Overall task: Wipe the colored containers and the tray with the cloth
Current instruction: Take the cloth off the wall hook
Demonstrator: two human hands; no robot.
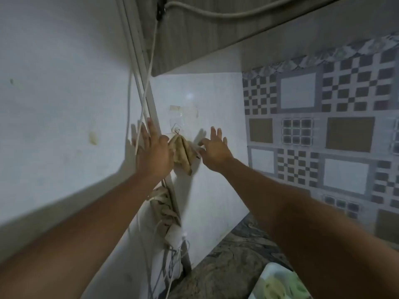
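A yellowish-tan cloth [181,152] hangs from a clear stick-on hook [177,129] on the white wall tile. My left hand [154,152] is raised just left of the cloth, fingers spread, its thumb side touching the cloth's edge. My right hand [214,151] is just right of the cloth, fingers apart, fingertips at its right edge. Neither hand clearly grips the cloth. At the bottom right a white tray [266,275] holds pale yellow and green containers [280,288], only partly in view.
White cables [142,117] run down the wall corner behind my left hand to a power strip [166,214]. A cabinet underside [216,35] hangs overhead. Patterned tiles [323,137] cover the right wall. A dark speckled counter [226,260] lies below.
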